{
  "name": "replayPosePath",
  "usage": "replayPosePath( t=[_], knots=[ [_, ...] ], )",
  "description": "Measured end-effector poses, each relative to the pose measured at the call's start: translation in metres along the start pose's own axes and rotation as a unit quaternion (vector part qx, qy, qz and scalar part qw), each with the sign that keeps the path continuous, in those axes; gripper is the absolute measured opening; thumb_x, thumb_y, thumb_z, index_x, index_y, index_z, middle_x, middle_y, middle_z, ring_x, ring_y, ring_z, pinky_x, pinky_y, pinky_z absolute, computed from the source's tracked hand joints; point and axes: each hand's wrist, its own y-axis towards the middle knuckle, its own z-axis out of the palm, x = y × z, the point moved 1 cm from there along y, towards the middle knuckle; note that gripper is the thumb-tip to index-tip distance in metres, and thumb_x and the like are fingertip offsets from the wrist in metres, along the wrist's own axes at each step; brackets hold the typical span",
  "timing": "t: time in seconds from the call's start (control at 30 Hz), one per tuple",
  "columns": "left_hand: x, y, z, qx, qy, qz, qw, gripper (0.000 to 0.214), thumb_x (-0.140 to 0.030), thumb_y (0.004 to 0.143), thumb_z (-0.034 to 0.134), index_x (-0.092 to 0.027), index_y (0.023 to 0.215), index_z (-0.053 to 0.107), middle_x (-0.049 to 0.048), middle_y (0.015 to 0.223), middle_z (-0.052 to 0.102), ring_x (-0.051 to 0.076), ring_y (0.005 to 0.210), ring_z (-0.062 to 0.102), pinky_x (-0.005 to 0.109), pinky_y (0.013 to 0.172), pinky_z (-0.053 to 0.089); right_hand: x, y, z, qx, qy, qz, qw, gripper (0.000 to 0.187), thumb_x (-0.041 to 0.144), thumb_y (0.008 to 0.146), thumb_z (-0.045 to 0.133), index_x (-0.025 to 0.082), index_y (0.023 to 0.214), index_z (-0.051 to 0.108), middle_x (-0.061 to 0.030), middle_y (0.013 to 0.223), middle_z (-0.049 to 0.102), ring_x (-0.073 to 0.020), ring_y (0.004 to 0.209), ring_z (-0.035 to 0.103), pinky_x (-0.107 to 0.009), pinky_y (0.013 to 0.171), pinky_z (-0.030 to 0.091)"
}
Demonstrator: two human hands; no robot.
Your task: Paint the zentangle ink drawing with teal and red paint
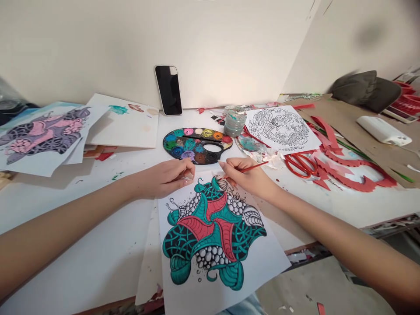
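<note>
A sheet of paper (pixel 259 271) with a patterned drawing lies in front of me, its lower part reaching past the table's front edge. Parts of the drawing are painted teal and red; the bubble shapes and the right-hand leaf are white. My right hand (pixel 244 175) is closed around a red paintbrush (pixel 257 166), its tip end at the top of the drawing. Curled at the sheet's upper left corner is my left hand (pixel 172 177), its thumb and fingers drawn together; what they hold, if anything, is hidden. A paint palette (pixel 170 144) with several colours lies just beyond both hands.
Behind the palette stand a jar of cloudy water (pixel 235 122) and a phone (pixel 169 91) leaning on the wall. To the right are a dragon line drawing (pixel 282 129), red scissors (pixel 300 166), and red paper scraps (pixel 354 175). Painted sheets (pixel 46 131) and a white board (pixel 127 127) lie left.
</note>
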Motion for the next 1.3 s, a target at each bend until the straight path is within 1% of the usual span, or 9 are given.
replayPosePath(
  t=[0.17,0.3,0.43,0.57,0.73,0.9,1.03,1.1,1.3],
  knots=[
    [0.0007,0.0002,0.0005,-0.001,0.002,0.000,1.000,0.026,-0.045,0.105,0.040,-0.020,0.102,0.050,0.0012,0.087,0.056,0.016,0.076,0.049,0.031,0.072,0.039,0.0022,-0.0008,-0.0013,0.027,-0.010,-0.020,0.999,0.053,0.037,0.097,0.060,0.021,0.054,0.033,0.0060,0.047,0.037,-0.0060,0.045,0.032,-0.025,0.046,0.022],
    [0.0015,-0.0002,0.0004,-0.003,0.009,0.002,1.000,0.027,-0.045,0.105,0.040,-0.020,0.101,0.050,0.0009,0.086,0.055,0.016,0.076,0.049,0.031,0.072,0.040,0.0016,-0.0015,-0.0020,0.020,0.011,-0.023,0.999,0.052,0.039,0.096,0.061,0.021,0.056,0.033,0.0065,0.049,0.035,-0.0063,0.047,0.032,-0.025,0.048,0.023],
    [0.0020,-0.0003,0.0005,0.001,0.006,-0.005,1.000,0.027,-0.045,0.105,0.040,-0.020,0.101,0.050,0.0011,0.085,0.056,0.016,0.075,0.049,0.031,0.071,0.039,0.0010,-0.0016,-0.0013,0.030,-0.001,-0.035,0.999,0.054,0.034,0.095,0.062,0.021,0.055,0.027,0.0068,0.051,0.029,-0.0061,0.048,0.027,-0.025,0.047,0.020],
    [0.0031,-0.0007,0.0009,0.000,0.007,-0.005,1.000,0.028,-0.046,0.106,0.040,-0.020,0.102,0.050,0.0020,0.088,0.057,0.017,0.077,0.050,0.031,0.072,0.040,0.0021,-0.0010,-0.0013,0.031,0.007,-0.031,0.999,0.052,0.038,0.097,0.059,0.021,0.055,0.033,0.0056,0.049,0.037,-0.0067,0.048,0.033,-0.025,0.048,0.025],
    [0.0030,-0.0003,0.0013,-0.001,0.008,-0.008,1.000,0.027,-0.046,0.105,0.041,-0.021,0.101,0.050,0.0015,0.087,0.057,0.016,0.077,0.049,0.031,0.072,0.040,0.0049,-0.0011,-0.0020,0.040,-0.005,-0.058,0.997,0.057,0.040,0.097,0.060,0.021,0.056,0.026,0.0066,0.054,0.025,-0.0063,0.051,0.024,-0.025,0.048,0.020],
    [0.0023,0.0001,0.0013,0.002,0.004,-0.011,1.000,0.027,-0.046,0.105,0.041,-0.021,0.102,0.050,0.0010,0.088,0.055,0.016,0.077,0.049,0.031,0.073,0.039,0.0055,-0.0022,-0.0009,0.025,0.011,-0.042,0.999,0.058,0.050,0.096,0.063,0.020,0.057,0.033,0.0061,0.053,0.032,-0.0067,0.050,0.029,-0.026,0.048,0.022],
    [0.0018,-0.0003,0.0008,0.003,0.002,-0.011,1.000,0.027,-0.046,0.106,0.040,-0.021,0.101,0.050,0.0007,0.088,0.055,0.016,0.077,0.048,0.031,0.073,0.039,0.0060,-0.0018,-0.0010,0.038,-0.007,-0.063,0.997,0.059,0.050,0.098,0.059,0.021,0.057,0.027,0.0065,0.055,0.026,-0.0072,0.051,0.024,-0.026,0.048,0.019],
    [0.0013,-0.0004,0.0004,0.003,0.002,-0.010,1.000,0.027,-0.046,0.106,0.040,-0.021,0.101,0.050,0.0007,0.088,0.055,0.016,0.077,0.048,0.031,0.073,0.038,0.0058,-0.0015,-0.0013,0.044,-0.011,-0.066,0.997,0.059,0.050,0.098,0.058,0.021,0.057,0.027,0.0064,0.055,0.025,-0.0073,0.052,0.023,-0.026,0.048,0.019],
    [0.0010,-0.0006,0.0002,0.001,0.004,-0.011,1.000,0.026,-0.045,0.105,0.042,-0.021,0.101,0.050,0.0010,0.087,0.057,0.017,0.077,0.049,0.031,0.071,0.038,0.0022,-0.0022,0.0008,0.023,0.015,-0.053,0.998,0.062,0.050,0.092,0.069,0.020,0.057,0.027,0.0057,0.056,0.029,-0.0071,0.053,0.026,-0.026,0.050,0.021]
  ],
)
